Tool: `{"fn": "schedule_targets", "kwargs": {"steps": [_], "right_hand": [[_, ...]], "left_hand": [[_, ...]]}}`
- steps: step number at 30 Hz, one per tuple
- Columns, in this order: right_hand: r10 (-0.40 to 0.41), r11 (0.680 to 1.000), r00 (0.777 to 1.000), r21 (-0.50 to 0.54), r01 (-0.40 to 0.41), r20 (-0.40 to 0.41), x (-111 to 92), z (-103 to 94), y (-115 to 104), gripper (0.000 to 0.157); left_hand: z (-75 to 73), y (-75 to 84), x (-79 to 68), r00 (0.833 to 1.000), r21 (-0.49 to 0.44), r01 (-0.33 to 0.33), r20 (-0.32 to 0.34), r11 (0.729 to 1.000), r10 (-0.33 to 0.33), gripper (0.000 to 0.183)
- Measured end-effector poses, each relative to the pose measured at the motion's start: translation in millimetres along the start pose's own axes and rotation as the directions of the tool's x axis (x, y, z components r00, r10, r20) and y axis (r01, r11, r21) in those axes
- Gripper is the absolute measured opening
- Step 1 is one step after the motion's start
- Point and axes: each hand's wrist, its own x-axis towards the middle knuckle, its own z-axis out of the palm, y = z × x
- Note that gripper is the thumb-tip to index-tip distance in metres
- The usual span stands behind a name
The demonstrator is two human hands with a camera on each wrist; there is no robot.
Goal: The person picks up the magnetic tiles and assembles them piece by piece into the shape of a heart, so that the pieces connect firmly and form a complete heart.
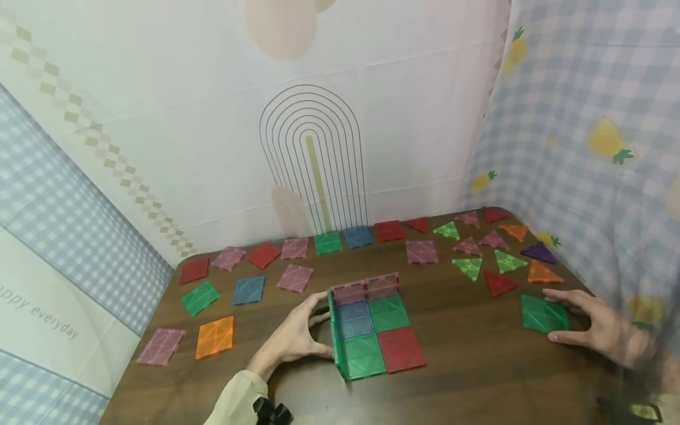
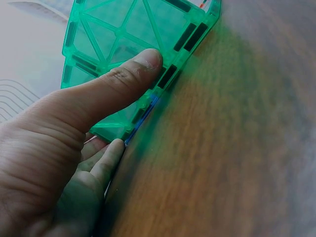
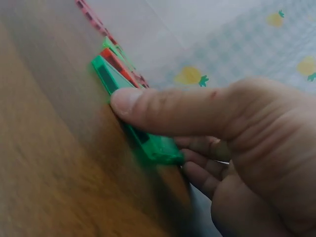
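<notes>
A small build of magnetic tiles stands mid-table, its flat base made of a red square tile, a blue one and green ones. Pink tiles stand upright along its back, and a green tile wall runs up its left side. My left hand rests against that wall's outer face, thumb laid on the green plastic and fingertips near the far corner. Over on the right, my right hand pinches a green square tile by its edges, thumb at the near side; it lies low over the wood.
Loose square tiles, such as an orange one and a blue one, lie across the left and back of the table. Several triangle tiles, among them a red one, spread at the back right. Printed cloth hangs behind.
</notes>
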Motion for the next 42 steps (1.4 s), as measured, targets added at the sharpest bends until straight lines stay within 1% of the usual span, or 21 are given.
{"fn": "schedule_targets", "kwargs": {"steps": [2, 4, 6, 7, 9, 12, 15, 17, 19, 20, 23, 28, 30, 34, 37, 40, 42], "right_hand": [[0.024, 1.000, 1.000, 0.006, -0.024, 0.013, -0.1, -0.7, -3.6, 0.088], [0.077, 0.997, 0.997, 0.017, -0.077, 0.027, -0.3, -0.6, -9.3, 0.084], [0.100, 0.994, 0.994, 0.032, -0.102, 0.041, 0.9, -0.9, -15.8, 0.082], [0.100, 0.994, 0.994, 0.042, -0.102, 0.041, 2.2, -0.2, -19.8, 0.081], [0.075, 0.994, 0.996, 0.078, -0.078, 0.043, 6.8, 1.7, -28.7, 0.080], [0.025, 0.985, 0.998, 0.167, -0.033, 0.049, 16.2, 8.6, -43.1, 0.079], [-0.004, 0.947, 0.997, 0.321, -0.021, 0.074, 27.7, 22.6, -59.2, 0.079], [-0.015, 0.908, 0.995, 0.417, -0.028, 0.099, 37.3, 36.5, -70.5, 0.079], [-0.033, 0.860, 0.990, 0.509, -0.043, 0.138, 48.9, 52.3, -81.9, 0.078], [-0.038, 0.843, 0.987, 0.535, -0.051, 0.155, 55.4, 60.5, -87.1, 0.078], [-0.032, 0.799, 0.974, 0.591, -0.109, 0.224, 75.3, 83.0, -99.6, 0.077], [-0.056, 0.763, 0.949, 0.626, -0.160, 0.310, 104.1, 112.7, -110.4, 0.077], [-0.068, 0.762, 0.939, 0.625, -0.168, 0.336, 112.7, 122.0, -112.6, 0.078], [-0.080, 0.774, 0.932, 0.611, -0.165, 0.354, 126.0, 135.2, -116.9, 0.081], [-0.084, 0.792, 0.928, 0.590, -0.159, 0.363, 133.4, 141.2, -120.4, 0.082], [-0.091, 0.809, 0.919, 0.566, -0.156, 0.383, 138.3, 144.5, -123.1, 0.083], [-0.103, 0.816, 0.912, 0.558, -0.151, 0.397, 140.1, 144.9, -123.6, 0.084]], "left_hand": [[0.0, -0.5, -0.2, 1.000, -0.001, 0.004, -0.001, 1.000, -0.004, 0.126], [0.2, -1.6, -0.2, 1.000, -0.004, 0.002, -0.001, 1.000, -0.002, 0.126], [0.3, -2.4, -0.2, 1.000, -0.005, -0.009, 0.001, 1.000, 0.009, 0.125], [0.3, -2.4, 0.0, 1.000, -0.007, -0.015, 0.003, 1.000, 0.015, 0.124], [0.2, -2.2, 0.2, 1.000, -0.015, -0.022, 0.006, 1.000, 0.022, 0.123], [-0.4, -1.0, 0.0, 1.000, -0.015, -0.022, 0.006, 1.000, 0.022, 0.122], [-0.9, 0.0, -0.5, 1.000, -0.010, -0.011, 0.006, 1.000, 0.011, 0.122], [-1.4, 0.9, -0.8, 1.000, -0.009, -0.002, 0.006, 1.000, 0.003, 0.122], [-1.8, 1.5, -1.0, 1.000, -0.014, 0.008, 0.005, 1.000, -0.008, 0.122], [-1.9, 1.7, -1.1, 1.000, -0.016, 0.013, 0.003, 1.000, -0.013, 0.123], [-1.7, 2.2, -1.2, 1.000, -0.023, 0.026, -0.001, 0.999, -0.026, 0.123], [0.8, 0.0, -0.1, 1.000, -0.021, 0.004, 0.010, 1.000, -0.004, 0.122], [1.8, -1.6, 0.4, 1.000, -0.024, -0.007, 0.019, 1.000, 0.007, 0.121], [2.0, -1.0, 1.6, 1.000, -0.038, -0.010, 0.017, 0.999, 0.011, 0.120], [1.0, 1.1, 2.1, 1.000, -0.033, -0.003, 0.012, 0.999, 0.003, 0.120], [-0.1, 2.1, 1.8, 1.000, -0.027, 0.012, 0.007, 1.000, -0.011, 0.120], [-0.5, 2.3, 1.4, 1.000, -0.027, 0.015, 0.002, 1.000, -0.015, 0.119]]}}
